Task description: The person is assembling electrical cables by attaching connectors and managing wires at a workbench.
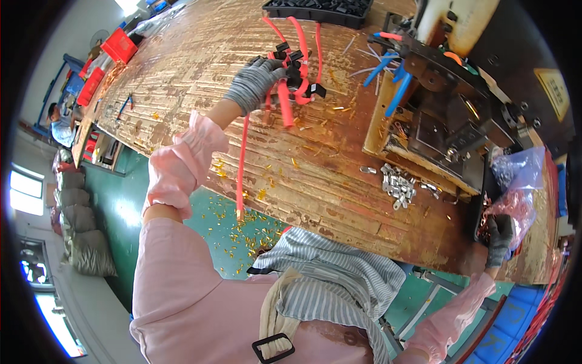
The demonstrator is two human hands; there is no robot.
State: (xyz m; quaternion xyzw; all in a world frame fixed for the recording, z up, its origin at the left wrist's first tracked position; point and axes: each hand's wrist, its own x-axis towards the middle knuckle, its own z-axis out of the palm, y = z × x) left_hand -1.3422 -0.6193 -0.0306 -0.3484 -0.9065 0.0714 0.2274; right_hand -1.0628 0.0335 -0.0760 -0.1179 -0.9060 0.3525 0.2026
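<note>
My left hand (pixel 254 85), in a grey knit glove, is closed over a bunch of red cables (pixel 285 103) on the worn wooden table. Black end caps (pixel 294 56) sit on several cables beside its fingers. One red cable (pixel 243 164) runs from under this hand past the table's front edge, its bare end toward me. At the far right my right hand (pixel 500 236), also gloved, reaches to a dark tray (pixel 479 212) with copper-coloured pieces, beside a clear plastic bag (pixel 521 176). Its fingertips are blurred and partly hidden, so their grip does not show.
A press machine (pixel 442 121) stands at the right, with blue-handled pliers (pixel 397 85) next to it. Silver cable lugs (pixel 398 187) lie in front. A black tray (pixel 318 12) of black parts is at the back. Brass-coloured scraps (pixel 242 233) litter the green floor.
</note>
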